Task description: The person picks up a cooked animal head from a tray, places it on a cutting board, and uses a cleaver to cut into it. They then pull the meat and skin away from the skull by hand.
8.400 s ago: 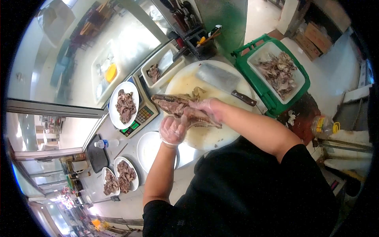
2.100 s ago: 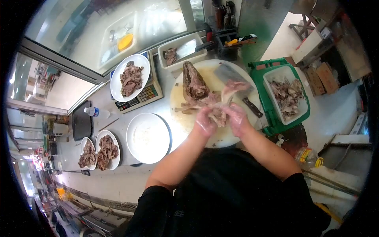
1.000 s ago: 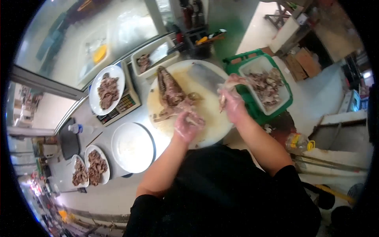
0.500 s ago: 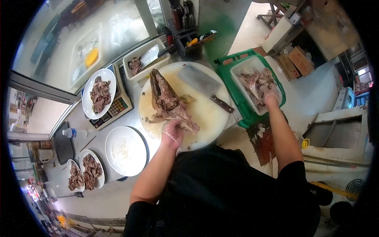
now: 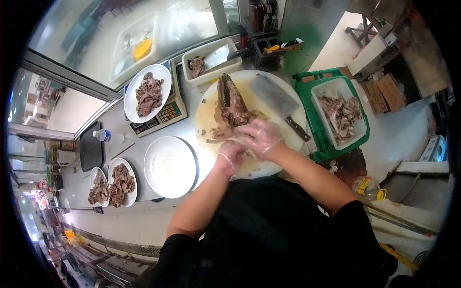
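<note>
A cooked animal head [image 5: 231,103], its long jaw lined with teeth, lies on the round white cutting board [image 5: 204,115]. My left hand [image 5: 232,157], in a clear plastic glove, is closed on the ragged near end of the head. Just right of it my right hand [image 5: 261,137], gloved too, has its fingers curled onto the meat at the same end; motion blurs them a little. A cleaver [image 5: 276,96] with a dark wooden handle rests on the board's right side, touched by neither hand. Small meat scraps dot the board.
Right of the board, a white tub [image 5: 357,137] of bones and scraps sits on a green bin [image 5: 317,151]. Left stand a white plate [image 5: 169,168], two smaller meat plates [image 5: 135,192], and a scale [image 5: 170,113] bearing another meat plate. Behind are a tray [image 5: 192,79] and a knife rack [image 5: 266,57].
My right hand has left the white tub and come over to the head beside my left hand. The view has shifted, so the board appears further right.
</note>
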`<state>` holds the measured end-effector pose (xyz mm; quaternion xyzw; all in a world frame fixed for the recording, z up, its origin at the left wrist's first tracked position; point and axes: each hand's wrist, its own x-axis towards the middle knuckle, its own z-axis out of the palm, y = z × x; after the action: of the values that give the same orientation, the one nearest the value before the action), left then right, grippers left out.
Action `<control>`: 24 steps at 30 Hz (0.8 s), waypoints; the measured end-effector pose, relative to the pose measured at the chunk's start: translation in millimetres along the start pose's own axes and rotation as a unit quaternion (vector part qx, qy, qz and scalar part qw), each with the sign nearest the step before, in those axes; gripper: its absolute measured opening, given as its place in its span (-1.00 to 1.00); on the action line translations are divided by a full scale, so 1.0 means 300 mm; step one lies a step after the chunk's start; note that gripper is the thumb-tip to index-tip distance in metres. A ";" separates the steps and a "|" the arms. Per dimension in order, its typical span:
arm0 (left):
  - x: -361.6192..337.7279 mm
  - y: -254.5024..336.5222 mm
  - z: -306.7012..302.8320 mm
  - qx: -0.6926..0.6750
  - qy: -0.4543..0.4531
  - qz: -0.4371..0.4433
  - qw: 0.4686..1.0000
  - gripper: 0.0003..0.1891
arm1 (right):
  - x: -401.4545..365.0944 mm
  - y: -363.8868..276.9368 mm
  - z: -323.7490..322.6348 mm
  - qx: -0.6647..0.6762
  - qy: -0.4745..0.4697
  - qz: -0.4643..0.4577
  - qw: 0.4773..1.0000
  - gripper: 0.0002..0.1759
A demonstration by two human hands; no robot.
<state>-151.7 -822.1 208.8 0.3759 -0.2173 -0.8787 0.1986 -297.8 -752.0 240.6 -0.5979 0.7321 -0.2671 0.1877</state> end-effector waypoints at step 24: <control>0.056 -0.019 -0.075 0.132 -0.036 0.009 0.991 -0.78 | 0.122 0.017 0.111 -0.249 0.068 -0.241 0.936 -0.89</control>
<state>-146.6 -831.2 182.1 0.3650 -0.3415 -0.8534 0.1475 -289.9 -792.6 213.0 -0.7642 0.6205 -0.1530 -0.0872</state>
